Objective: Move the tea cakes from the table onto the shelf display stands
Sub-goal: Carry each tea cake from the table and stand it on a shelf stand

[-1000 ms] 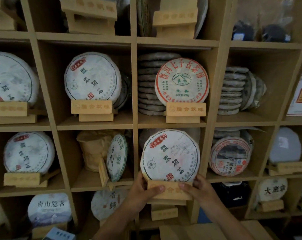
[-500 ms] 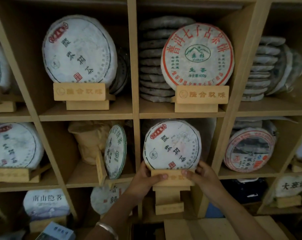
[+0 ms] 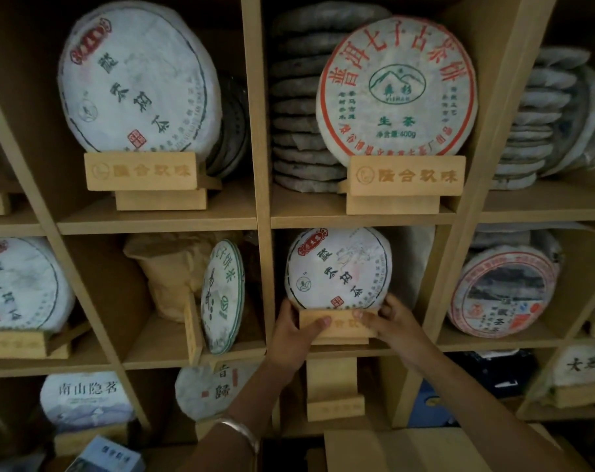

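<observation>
Tea cake upright on wooden stand, middle shelf compartment; left hand and right hand grip the stand's ends, fingers curled round it.

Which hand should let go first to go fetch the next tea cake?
Probably the right hand: it only pinches one end of the wooden stand, while the left hand grips the other end, steadying the tea cake.

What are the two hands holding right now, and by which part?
Both grip the small wooden display stand bearing the round white paper-wrapped tea cake: left hand at its left end, right hand at its right end.
</observation>
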